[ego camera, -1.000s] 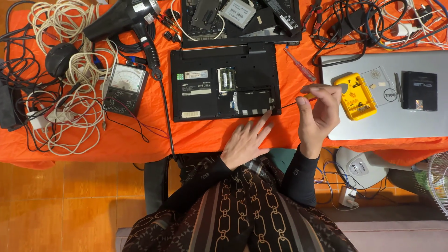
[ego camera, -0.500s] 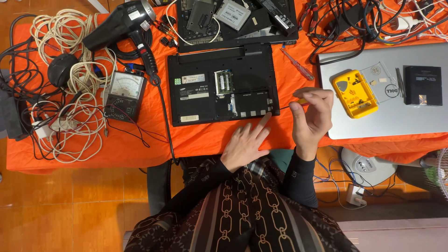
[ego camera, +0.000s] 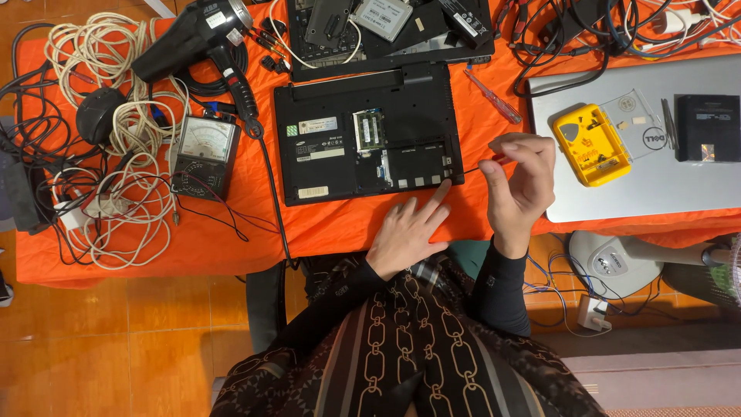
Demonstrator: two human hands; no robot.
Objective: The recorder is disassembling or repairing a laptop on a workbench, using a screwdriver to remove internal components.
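Laptop, black, lying bottom-up with its service panels off, set at the centre of the orange cloth covering the table; memory slot and an empty bay exposed.

Head view, single entry:

- Left hand: flat on the cloth at 6 o'clock of the laptop, fingers spread, index fingertip touching the laptop's near right corner. Holds nothing.
- Right hand: raised at 3 o'clock of the laptop, thumb and forefinger pressed together on the handle of a thin screwdriver; the dark shaft runs toward 9 o'clock, its tip at the laptop's right edge.
- Yellow case: open, clear lid turned back, lying on a closed silver laptop at 3 o'clock of the right hand.
- Small black box: on the same silver laptop, at 3 o'clock of the yellow case.
- Analogue meter: at 9 o'clock of the black laptop, well apart, with thin leads trailing.
- Black hair dryer: at 10 o'clock, its handle pointing toward the meter.
- White cables: loose coils at the far left of the cloth.
- Second dismantled black laptop: at 12 o'clock, touching the first, with loose parts on it.
- Red-tipped clear pen-like tool: on the cloth at 1 o'clock.
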